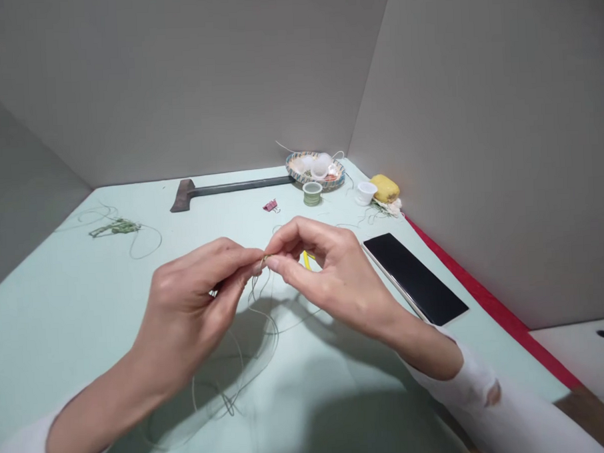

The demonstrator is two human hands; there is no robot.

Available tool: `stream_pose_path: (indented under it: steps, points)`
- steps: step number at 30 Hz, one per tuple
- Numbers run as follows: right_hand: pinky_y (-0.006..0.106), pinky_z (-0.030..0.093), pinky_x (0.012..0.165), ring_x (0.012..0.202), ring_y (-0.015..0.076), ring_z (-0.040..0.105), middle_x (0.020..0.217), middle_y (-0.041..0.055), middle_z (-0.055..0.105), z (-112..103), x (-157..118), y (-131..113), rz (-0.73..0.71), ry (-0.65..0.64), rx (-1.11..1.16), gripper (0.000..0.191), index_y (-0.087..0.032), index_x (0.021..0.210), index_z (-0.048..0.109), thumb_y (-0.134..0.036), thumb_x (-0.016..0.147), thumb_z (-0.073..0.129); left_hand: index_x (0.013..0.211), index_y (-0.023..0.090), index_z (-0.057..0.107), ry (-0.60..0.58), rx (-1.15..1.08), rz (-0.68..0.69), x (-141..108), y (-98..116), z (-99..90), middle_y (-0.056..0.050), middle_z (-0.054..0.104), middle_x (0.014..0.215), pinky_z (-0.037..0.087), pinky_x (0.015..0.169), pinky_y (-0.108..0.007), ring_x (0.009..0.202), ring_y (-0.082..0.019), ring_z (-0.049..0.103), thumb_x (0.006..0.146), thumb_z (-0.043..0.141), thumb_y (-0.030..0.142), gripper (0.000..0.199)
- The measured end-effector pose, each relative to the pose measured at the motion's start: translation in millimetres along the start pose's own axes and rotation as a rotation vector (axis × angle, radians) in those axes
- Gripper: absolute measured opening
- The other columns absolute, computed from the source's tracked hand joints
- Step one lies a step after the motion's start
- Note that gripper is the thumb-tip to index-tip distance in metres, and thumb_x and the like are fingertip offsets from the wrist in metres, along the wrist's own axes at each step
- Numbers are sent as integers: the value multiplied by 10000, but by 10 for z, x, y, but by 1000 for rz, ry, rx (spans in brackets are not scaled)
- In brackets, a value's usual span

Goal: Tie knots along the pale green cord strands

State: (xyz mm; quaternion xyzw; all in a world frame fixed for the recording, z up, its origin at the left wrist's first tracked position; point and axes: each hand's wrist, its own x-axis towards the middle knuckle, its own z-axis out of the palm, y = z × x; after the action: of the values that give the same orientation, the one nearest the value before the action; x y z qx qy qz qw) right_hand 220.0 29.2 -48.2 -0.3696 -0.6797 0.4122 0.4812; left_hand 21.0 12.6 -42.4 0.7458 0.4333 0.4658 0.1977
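Note:
My left hand [200,298] and my right hand [334,272] meet over the middle of the table. Both are closed, thumb against forefinger, pinching a thin green thread [274,331] between them. Loose strands of it hang from the fingertips and lie in loops on the tabletop below. The exact spot where the thread is pinched is mostly hidden by my fingers. Behind my right hand shows part of a yellow object [307,259], too covered to name.
On the pale green table [87,343] a hammer-like tool [230,187] lies at the back, beside a woven basket [340,178]. Nearby are a thread spool [312,194], binder clip [270,206], white cup [365,194], yellow lump [385,188], knotted green cord [116,226] and phone [417,275].

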Motion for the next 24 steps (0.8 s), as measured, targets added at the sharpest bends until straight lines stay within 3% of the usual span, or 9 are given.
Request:
stream_pose_path:
  steps: [3,8,12,14,17,20,22,24]
  points:
    - [319,538,842,849,152,681,894,-22,754,8,-7,9,-21,17,42,105,-238,885,677,-182,962,720,891,310,862,32,67,76,-1,17,37,25,777,787,432,629,-312,653,-154,619,1015,738,178,220]
    - [301,558,875,931,152,701,971,-13,727,-40,31,19,9,15,162,155,-233,1008,668,-223,942,808,826,284,826,109,120,148,112,59,60,34,743,735,389,573,-320,579,-140,532,991,744,174,214]
    - [326,574,957,1082,190,738,1132,26,779,-44,81,27,76,-94,269,352,-224,1113,691,-280,862,931,747,271,812,208,72,213,272,106,15,52,711,650,358,550,-326,576,-131,534,883,755,170,179]
    - [335,573,990,1132,198,749,1197,33,804,-13,95,18,57,-174,269,314,-226,1118,718,-260,878,918,738,268,824,241,24,226,361,178,-7,60,734,642,368,552,-323,586,-124,569,845,774,165,157]
    - [333,592,1011,1064,173,780,1075,23,831,15,100,-36,-16,-268,297,44,-218,1009,751,-252,1032,766,753,253,836,242,-94,172,505,364,-43,50,758,657,423,563,-300,608,-125,629,834,770,120,170]
    - [326,601,1017,971,158,774,923,13,820,-48,112,-114,-64,-239,288,243,-219,901,750,-295,1116,666,740,211,807,255,-298,24,701,563,-138,12,762,700,505,633,-264,668,-133,671,842,747,27,219]
    - [322,601,1003,953,159,760,891,9,813,-139,132,-155,-81,-210,264,256,-225,898,749,-325,1119,665,763,199,763,251,-382,79,881,644,-261,22,749,719,520,638,-244,668,-117,661,881,677,-21,264]
    - [320,603,981,942,161,754,875,8,810,-244,158,-169,-72,-214,233,254,-228,918,744,-359,1118,659,897,220,730,234,-342,166,1089,677,-423,81,779,870,569,738,-224,795,-81,704,1062,647,70,238]
